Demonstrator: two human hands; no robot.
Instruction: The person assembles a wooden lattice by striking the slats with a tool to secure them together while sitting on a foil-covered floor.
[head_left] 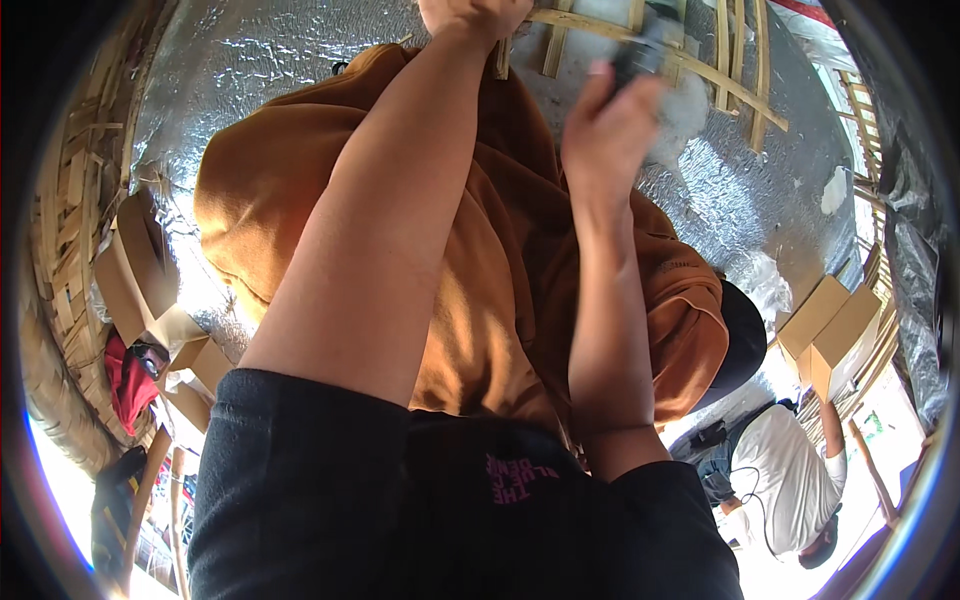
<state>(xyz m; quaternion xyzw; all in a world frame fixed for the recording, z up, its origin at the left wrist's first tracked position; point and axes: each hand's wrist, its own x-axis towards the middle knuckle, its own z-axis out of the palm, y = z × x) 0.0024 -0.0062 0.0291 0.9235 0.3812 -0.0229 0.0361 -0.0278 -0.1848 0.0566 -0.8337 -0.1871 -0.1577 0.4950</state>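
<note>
Lattice (740,95), frame top, seemingly being worked: right hand (612,130) clenches dark tool (636,62); left hand (472,10) cropped, fingers unclear; next needs steady aim.

Foil (265,75) left of the left forearm (380,215) lies open; a hand could pass there, past the cloth (265,200). Between the forearms: room above the cloth, which bulges up from below. Top: slats (758,110) cross the ground, narrow slots between. Right hand (615,130) with a dark tool (640,55), blurred, stands in front of them; left hand (475,12) at the upper edge. Right of the right hand, below the slats: open foil, as far as a box (840,320).
</note>
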